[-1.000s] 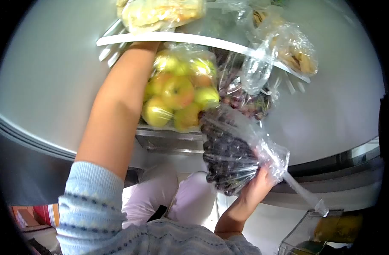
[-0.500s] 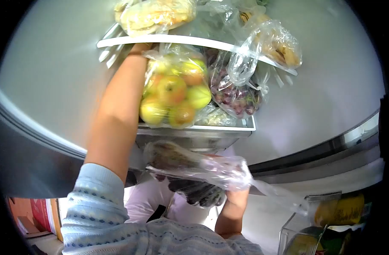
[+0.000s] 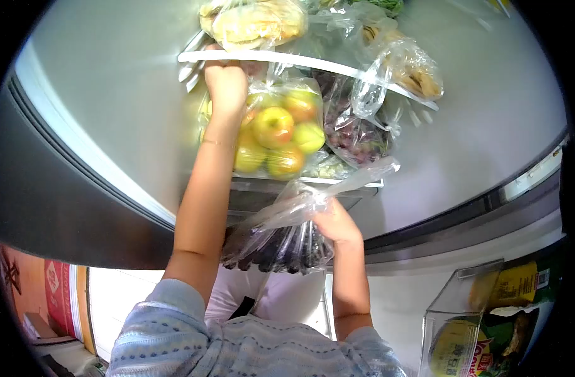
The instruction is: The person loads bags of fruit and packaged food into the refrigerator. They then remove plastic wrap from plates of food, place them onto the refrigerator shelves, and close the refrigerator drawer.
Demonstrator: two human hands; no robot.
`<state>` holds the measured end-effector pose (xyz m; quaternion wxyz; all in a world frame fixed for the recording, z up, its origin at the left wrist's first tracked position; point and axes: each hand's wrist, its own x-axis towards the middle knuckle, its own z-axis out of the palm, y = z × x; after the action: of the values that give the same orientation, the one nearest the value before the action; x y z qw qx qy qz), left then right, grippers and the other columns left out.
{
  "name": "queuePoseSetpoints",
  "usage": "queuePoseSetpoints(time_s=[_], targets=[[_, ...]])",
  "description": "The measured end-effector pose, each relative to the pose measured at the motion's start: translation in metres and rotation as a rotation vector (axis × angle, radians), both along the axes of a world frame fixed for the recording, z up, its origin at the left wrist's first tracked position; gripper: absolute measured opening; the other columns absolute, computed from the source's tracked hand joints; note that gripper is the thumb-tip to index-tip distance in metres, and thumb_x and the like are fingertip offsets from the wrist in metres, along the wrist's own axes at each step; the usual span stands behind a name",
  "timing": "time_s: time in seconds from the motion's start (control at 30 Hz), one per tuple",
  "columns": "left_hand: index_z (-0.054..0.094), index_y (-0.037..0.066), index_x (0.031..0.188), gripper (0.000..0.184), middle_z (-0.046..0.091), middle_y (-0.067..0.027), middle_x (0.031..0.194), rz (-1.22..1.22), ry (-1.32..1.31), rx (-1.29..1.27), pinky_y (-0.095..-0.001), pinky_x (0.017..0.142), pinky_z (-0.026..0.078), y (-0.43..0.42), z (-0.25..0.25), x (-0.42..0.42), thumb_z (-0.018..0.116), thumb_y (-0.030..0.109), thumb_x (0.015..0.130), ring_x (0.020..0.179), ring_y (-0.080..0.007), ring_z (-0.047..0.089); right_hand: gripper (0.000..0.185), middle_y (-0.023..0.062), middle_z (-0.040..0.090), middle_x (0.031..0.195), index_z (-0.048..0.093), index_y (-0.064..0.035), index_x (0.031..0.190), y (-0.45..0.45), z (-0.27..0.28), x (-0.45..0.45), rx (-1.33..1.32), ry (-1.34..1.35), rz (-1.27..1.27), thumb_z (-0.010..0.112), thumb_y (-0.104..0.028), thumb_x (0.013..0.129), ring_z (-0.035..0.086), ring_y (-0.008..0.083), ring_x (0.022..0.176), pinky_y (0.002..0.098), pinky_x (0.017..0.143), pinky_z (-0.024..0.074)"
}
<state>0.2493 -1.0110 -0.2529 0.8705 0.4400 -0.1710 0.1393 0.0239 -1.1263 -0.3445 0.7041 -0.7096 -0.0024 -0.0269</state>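
Observation:
My left hand reaches into the fridge at the white shelf edge, left of a clear bag of yellow-red apples. Its fingers are mostly hidden at the shelf edge and among the bags, so I cannot tell what they hold. Lower down, in front of the drawer, my right hand is closed on the gathered neck of a clear plastic bag. Dark, elongated pieces show through this bag; their kind is unclear.
A bag of dark red grapes lies right of the apples. Above the shelf edge are a bag of pale yellow food and another of brownish pieces. A clear door bin with packages stands at lower right.
My right hand has lifted the bag of dark pieces, which now hangs more upright. My left hand has come into fuller view beside the apples. The view has shifted slightly.

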Motion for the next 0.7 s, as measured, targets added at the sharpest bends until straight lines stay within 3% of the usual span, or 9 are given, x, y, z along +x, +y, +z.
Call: queuePoseSetpoints(time_s=[0.07,0.2,0.27,0.37,0.5,0.57,0.6,0.67,0.7], targets=[[0.05,0.0,0.106,0.023,0.056,-0.0065,0.09,0.169,-0.064,0.127,-0.024,0.059,0.044,0.002,-0.019,0.002,0.047,0.002,0.084,0.07,-0.0106,0.052,0.033,0.005,0.058,0.105,0.051,0.0034,0.114,-0.009,0.012,0.003,0.037,0.041,0.069,0.052,-0.001,0.081,0.051,0.0119,0.097,0.0274,0.087,0.0402],[0.047,-0.002,0.112,0.03,0.057,-0.0069,0.094,0.288,-0.239,0.137,-0.0236,0.064,0.044,0.005,-0.024,-0.006,0.047,0.0,0.082,0.074,-0.01,0.053,0.041,0.0054,0.055,0.109,0.046,0.0026,0.12,-0.02,0.009,0.017,0.142,0.022,-0.144,0.053,-0.004,0.079,0.05,0.0136,0.099,0.0279,0.089,0.038],[0.049,-0.003,0.11,0.03,0.057,-0.0101,0.096,0.085,-0.037,0.01,-0.0288,0.07,0.045,0.011,-0.022,-0.02,0.048,0.0,0.08,0.081,-0.0162,0.055,0.041,0.0053,0.055,0.108,0.046,0.0026,0.119,-0.024,0.012,0.022,0.101,0.02,-0.134,0.053,-0.004,0.079,0.049,0.0135,0.098,0.028,0.089,0.0381],[0.045,-0.002,0.115,0.033,0.052,-0.008,0.104,0.121,-0.211,0.016,-0.026,0.083,0.04,0.015,-0.017,-0.05,0.047,0.006,0.084,0.095,-0.0136,0.049,0.04,0.0052,0.056,0.106,0.047,0.0028,0.118,-0.025,0.015,0.021,0.06,0.042,-0.151,0.053,-0.002,0.079,0.05,0.0129,0.097,0.0277,0.087,0.0387],[0.045,-0.002,0.116,0.034,0.052,-0.0075,0.107,-0.076,-0.152,-0.092,-0.0261,0.085,0.038,0.028,-0.031,-0.064,0.047,0.011,0.085,0.1,-0.0146,0.048,0.039,0.0049,0.056,0.104,0.047,0.0034,0.116,-0.034,0.01,0.021,-0.032,0.115,-0.064,0.054,-0.003,0.079,0.05,0.013,0.096,0.0276,0.086,0.0393],[0.055,-0.002,0.098,0.02,0.057,-0.0157,0.096,0.916,-0.818,0.868,-0.0321,0.077,0.044,0.053,-0.053,-0.047,0.055,0.004,0.079,0.087,-0.0243,0.056,0.036,0.0047,0.056,0.102,0.048,0.0033,0.114,-0.028,0.007,0.023,0.035,0.029,-0.185,0.053,-0.004,0.079,0.05,0.0127,0.094,0.0277,0.085,0.0395],[0.055,-0.002,0.098,0.02,0.057,-0.0157,0.096,0.913,-0.82,0.865,-0.0321,0.077,0.044,0.048,-0.047,-0.061,0.055,0.004,0.079,0.087,-0.0243,0.056,0.033,0.0049,0.057,0.101,0.049,0.0031,0.113,-0.023,0.011,0.025,0.027,-0.039,-0.211,0.053,-0.006,0.081,0.051,0.0125,0.093,0.028,0.085,0.0397],[0.05,-0.004,0.106,0.026,0.054,-0.0088,0.108,0.248,-0.173,0.171,-0.0267,0.081,0.04,0.034,-0.029,-0.106,0.05,0.004,0.081,0.096,-0.0153,0.05,0.035,0.0047,0.056,0.104,0.048,0.002,0.115,-0.026,0.012,0.029,-0.048,-0.015,-0.19,0.054,-0.009,0.083,0.05,0.0131,0.096,0.0281,0.086,0.039],[0.05,-0.004,0.106,0.026,0.054,-0.0088,0.108,0.241,-0.172,0.172,-0.0267,0.081,0.04,0.041,-0.04,-0.107,0.05,0.004,0.081,0.096,-0.0153,0.05,0.037,0.0045,0.054,0.107,0.046,0.0009,0.117,-0.029,0.012,0.032,-0.122,0.011,-0.168,0.054,-0.013,0.084,0.049,0.0137,0.099,0.0283,0.087,0.0383]])
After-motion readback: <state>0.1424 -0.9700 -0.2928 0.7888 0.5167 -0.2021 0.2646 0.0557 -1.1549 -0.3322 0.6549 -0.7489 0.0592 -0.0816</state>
